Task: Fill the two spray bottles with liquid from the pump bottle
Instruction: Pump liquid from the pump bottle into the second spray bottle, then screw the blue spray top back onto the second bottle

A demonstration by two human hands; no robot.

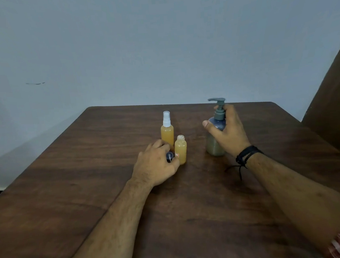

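Head view: pump bottle (215, 133), grey-blue and partly filled, stands upright on the desk (88, 175), gripped by the right hand (228, 133). Two orange-filled spray bottles (174, 138) stand left; one uncapped. Left hand (155, 166) curls around a half-hidden dark cap (169, 156).

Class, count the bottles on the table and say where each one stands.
3. A capped spray bottle stands mid-table; an open spray bottle just in front of it, beside the left hand; the pump bottle is gripped by the right hand.
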